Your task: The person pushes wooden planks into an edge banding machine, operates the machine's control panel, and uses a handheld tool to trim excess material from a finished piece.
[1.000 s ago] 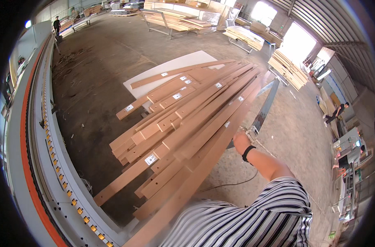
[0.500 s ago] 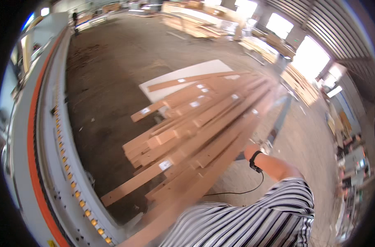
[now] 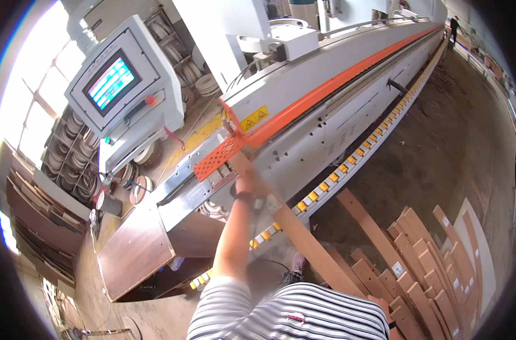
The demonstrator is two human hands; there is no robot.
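A long brown wooden board [image 3: 310,246] slants from the orange guard of a long grey machine down to my right side. My left hand [image 3: 248,182], blurred by motion, grips the board near its far end, just below the perforated orange guard [image 3: 215,158]. A white label shows on the board behind that hand. At the board's near end my right hand [image 3: 379,304] is closed around its edge; my torso and the board hide part of it.
Rows of similar boards [image 3: 422,255] are stacked at the lower right, beside a white sheet [image 3: 485,255]. Yellow rollers [image 3: 333,177] line the machine's side rail. A control panel with a lit screen [image 3: 111,83] stands at the left. A brown box-shaped cabinet [image 3: 136,249] is below it.
The view has swung left from the board stack to the machine's near end and control panel. My left hand has come into view on a board; my right hand is now low beside my torso.
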